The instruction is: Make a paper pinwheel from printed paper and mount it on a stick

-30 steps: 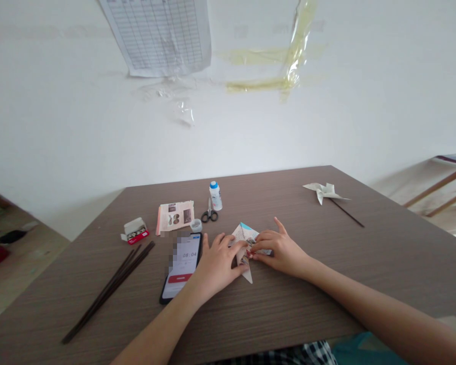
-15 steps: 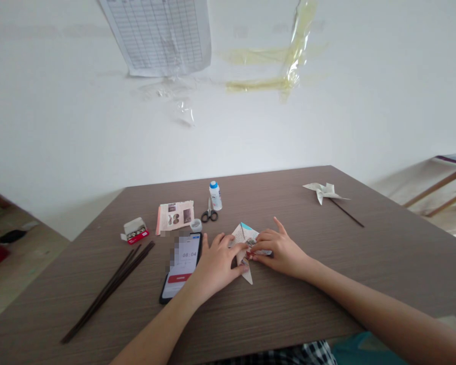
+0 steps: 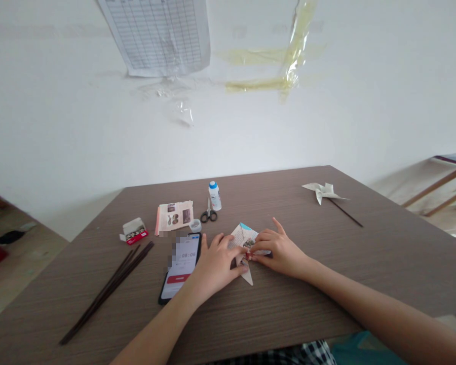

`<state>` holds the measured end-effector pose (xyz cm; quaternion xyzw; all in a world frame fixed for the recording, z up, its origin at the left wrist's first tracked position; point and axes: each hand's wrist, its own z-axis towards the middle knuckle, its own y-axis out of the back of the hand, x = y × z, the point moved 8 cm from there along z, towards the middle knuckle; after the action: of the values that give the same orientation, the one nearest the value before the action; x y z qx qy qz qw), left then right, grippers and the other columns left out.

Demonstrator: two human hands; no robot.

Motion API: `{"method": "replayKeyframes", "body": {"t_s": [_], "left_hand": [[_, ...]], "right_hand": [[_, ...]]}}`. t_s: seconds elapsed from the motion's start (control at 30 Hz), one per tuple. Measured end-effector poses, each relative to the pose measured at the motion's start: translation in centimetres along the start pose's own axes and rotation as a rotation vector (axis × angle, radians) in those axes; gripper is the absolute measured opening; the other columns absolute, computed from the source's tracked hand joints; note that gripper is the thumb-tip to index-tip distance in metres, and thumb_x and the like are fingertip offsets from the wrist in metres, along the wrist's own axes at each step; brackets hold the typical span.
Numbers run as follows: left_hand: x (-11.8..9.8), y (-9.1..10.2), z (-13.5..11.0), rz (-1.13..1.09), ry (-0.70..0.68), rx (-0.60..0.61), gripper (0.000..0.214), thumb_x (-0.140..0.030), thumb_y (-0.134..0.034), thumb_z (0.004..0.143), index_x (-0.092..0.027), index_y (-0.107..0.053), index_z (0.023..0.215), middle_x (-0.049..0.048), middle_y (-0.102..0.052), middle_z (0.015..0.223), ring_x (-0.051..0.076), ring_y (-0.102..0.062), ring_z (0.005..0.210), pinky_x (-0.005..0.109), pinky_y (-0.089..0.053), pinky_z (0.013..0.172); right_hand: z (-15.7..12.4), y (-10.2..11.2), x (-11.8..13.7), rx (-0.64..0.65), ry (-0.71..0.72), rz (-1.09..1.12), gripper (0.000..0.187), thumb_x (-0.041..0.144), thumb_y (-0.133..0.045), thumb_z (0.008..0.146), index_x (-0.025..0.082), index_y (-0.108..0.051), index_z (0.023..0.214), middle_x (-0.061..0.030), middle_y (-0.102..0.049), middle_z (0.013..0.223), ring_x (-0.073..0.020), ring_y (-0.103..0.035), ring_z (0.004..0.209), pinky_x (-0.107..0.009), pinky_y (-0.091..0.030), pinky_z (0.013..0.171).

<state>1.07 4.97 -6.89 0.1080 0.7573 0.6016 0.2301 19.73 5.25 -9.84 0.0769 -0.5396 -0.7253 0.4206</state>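
A folded piece of printed paper (image 3: 244, 235) with a blue corner lies on the brown table (image 3: 327, 263) in front of me. My left hand (image 3: 215, 263) rests on its left side with fingers bent and pressing down. My right hand (image 3: 279, 251) presses the paper's right side, fingertips drawn together at the middle fold where the two hands meet. Both hands hide most of the paper; only its upper flap and a lower point show.
A phone (image 3: 180, 266) showing a timer lies just left of my left hand. Beyond it are scissors (image 3: 209, 214), a glue bottle (image 3: 215, 195), a printed booklet (image 3: 175, 217), a tape roll (image 3: 195, 225), a small red box (image 3: 134, 230) and dark sticks (image 3: 106, 291). A finished paper pinwheel (image 3: 325, 191) lies far right.
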Motion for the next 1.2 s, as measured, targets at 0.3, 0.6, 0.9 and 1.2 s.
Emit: {"method": "replayKeyframes", "body": {"t_s": [0.3, 0.6, 0.9, 1.2], "left_hand": [[-0.38, -0.06, -0.11, 0.080, -0.022, 0.006, 0.055, -0.047, -0.095, 0.117, -0.041, -0.088, 0.172, 0.0159, -0.067, 0.198, 0.058, -0.052, 0.190, 0.099, -0.025, 0.154], [0.04, -0.22, -0.02, 0.024, -0.020, -0.006, 0.053, -0.046, -0.095, 0.116, -0.042, -0.089, 0.169, 0.0148, -0.068, 0.197, 0.057, -0.053, 0.189, 0.098, -0.025, 0.155], [0.07, -0.29, 0.03, -0.025, -0.009, -0.013, 0.062, -0.041, -0.098, 0.114, -0.037, -0.083, 0.174, 0.0180, -0.067, 0.197, 0.056, -0.053, 0.189, 0.098, -0.024, 0.155], [0.38, -0.54, 0.02, -0.031, -0.013, -0.018, 0.064, -0.045, -0.098, 0.113, -0.042, -0.083, 0.175, 0.0168, -0.068, 0.196, 0.056, -0.054, 0.188, 0.100, -0.025, 0.154]], "right_hand": [[-0.04, 0.05, -0.15, -0.006, -0.024, 0.018, 0.012, 0.030, -0.090, 0.119, 0.033, -0.101, 0.117, -0.0063, -0.095, 0.112, -0.0312, -0.093, 0.114, -0.083, -0.042, 0.152], [-0.06, -0.03, -0.28, -0.005, -0.033, 0.028, 0.016, 0.031, -0.088, 0.120, 0.035, -0.101, 0.111, -0.0067, -0.096, 0.113, -0.0318, -0.094, 0.114, -0.077, -0.045, 0.152], [-0.03, -0.28, -0.34, -0.002, -0.012, 0.011, 0.013, 0.032, -0.089, 0.121, 0.033, -0.100, 0.114, -0.0052, -0.096, 0.113, -0.0300, -0.093, 0.116, -0.076, -0.042, 0.153], [0.07, -0.11, -0.12, -0.021, -0.002, -0.001, 0.012, 0.031, -0.090, 0.120, 0.030, -0.100, 0.113, -0.0054, -0.097, 0.112, -0.0299, -0.094, 0.114, -0.079, -0.043, 0.151]]}}
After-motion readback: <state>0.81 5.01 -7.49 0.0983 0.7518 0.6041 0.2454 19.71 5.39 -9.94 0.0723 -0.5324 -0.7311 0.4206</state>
